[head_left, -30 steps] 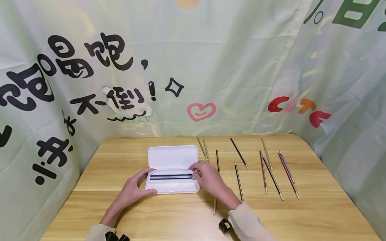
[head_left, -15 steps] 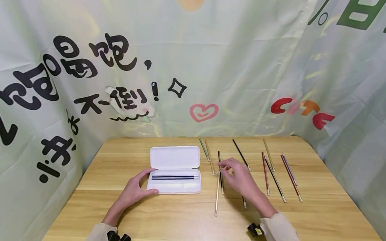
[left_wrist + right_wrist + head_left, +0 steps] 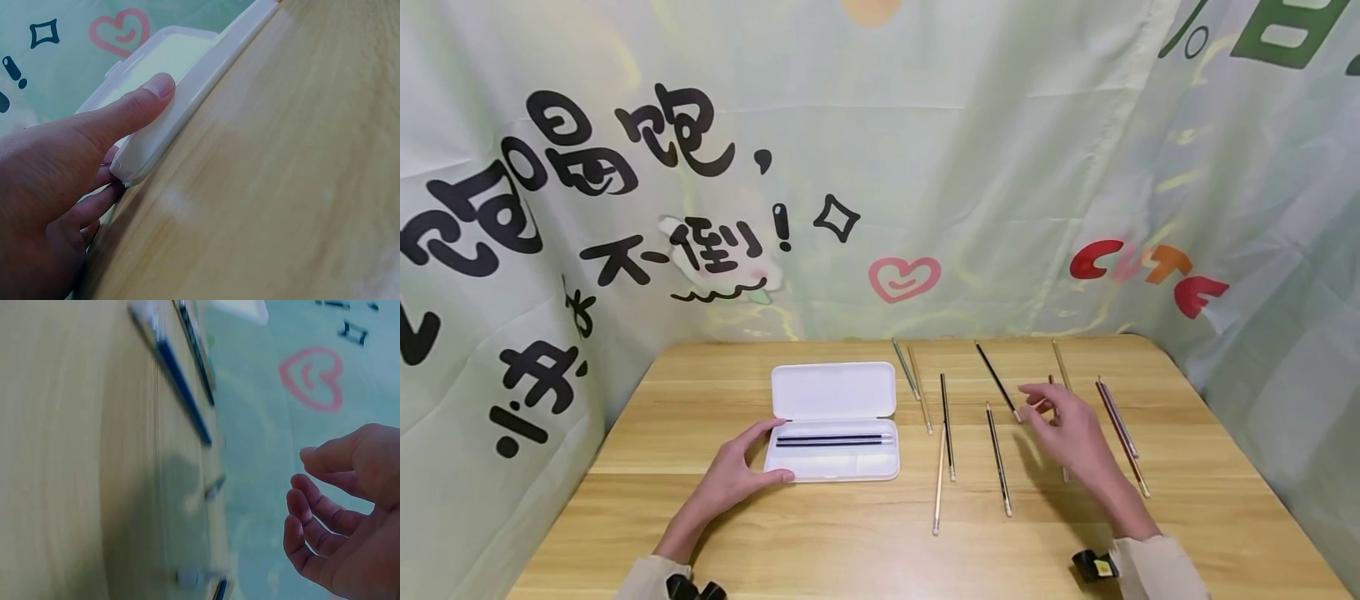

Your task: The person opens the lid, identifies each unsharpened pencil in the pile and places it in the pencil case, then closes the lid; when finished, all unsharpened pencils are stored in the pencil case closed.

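A white pencil case point(image 3: 833, 390) lies with its lid raised on the wooden table in the head view. Two dark blue pencils point(image 3: 831, 439) rest lengthwise inside it. My left hand point(image 3: 730, 477) holds the left end of the case, thumb at the front corner and fingers behind; the left wrist view shows the thumb over the case's edge point(image 3: 164, 119). My right hand point(image 3: 1075, 432) hovers above the pencils at the right, fingers loosely bent with nothing between them. Close to its fingertips lies a black pencil point(image 3: 997, 379). A reddish pencil beneath this hand is partly hidden.
Several loose pencils are spread to the right of the case, among them a black one point(image 3: 998, 458), a pale wood one point(image 3: 939, 483) and a dark red one point(image 3: 1123, 437). A printed cloth point(image 3: 985, 167) hangs behind the table.
My right hand has left the case's right end and moved right, over the scattered pencils. My left hand stays at the case.
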{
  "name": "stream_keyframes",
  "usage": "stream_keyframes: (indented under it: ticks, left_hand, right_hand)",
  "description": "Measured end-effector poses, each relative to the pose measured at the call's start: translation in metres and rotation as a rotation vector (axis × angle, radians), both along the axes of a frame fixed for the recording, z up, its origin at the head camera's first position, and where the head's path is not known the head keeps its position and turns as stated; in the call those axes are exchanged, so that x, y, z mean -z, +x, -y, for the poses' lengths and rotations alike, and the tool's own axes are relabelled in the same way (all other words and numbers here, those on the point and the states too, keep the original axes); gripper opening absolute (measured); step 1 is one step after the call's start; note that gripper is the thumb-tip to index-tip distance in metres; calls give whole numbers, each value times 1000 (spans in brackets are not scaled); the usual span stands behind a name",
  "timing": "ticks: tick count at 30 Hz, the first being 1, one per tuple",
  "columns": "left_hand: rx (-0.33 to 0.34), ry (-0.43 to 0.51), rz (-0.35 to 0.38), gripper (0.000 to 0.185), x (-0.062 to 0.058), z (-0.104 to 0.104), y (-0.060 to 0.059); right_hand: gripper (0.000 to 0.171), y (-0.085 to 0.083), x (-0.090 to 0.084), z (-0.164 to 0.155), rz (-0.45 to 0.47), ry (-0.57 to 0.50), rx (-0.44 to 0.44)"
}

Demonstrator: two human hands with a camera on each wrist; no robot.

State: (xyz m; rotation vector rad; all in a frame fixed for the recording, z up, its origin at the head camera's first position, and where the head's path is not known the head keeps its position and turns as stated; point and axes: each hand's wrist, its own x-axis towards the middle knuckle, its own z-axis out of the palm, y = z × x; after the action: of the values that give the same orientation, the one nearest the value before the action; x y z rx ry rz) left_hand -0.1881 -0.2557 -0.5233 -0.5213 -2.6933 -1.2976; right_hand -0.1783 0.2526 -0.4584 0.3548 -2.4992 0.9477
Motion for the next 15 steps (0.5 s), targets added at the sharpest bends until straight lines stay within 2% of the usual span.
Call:
stream_keyframes:
  ticks: [7, 15]
  left_hand:
    - [-6, -15, 5, 82, 0, 1, 0]
    - [-3, -18, -3, 81, 0, 2, 0]
  right_hand:
    - [29, -4, 5, -37, 1, -14, 126]
    - [27, -4, 17, -74, 88, 29, 242]
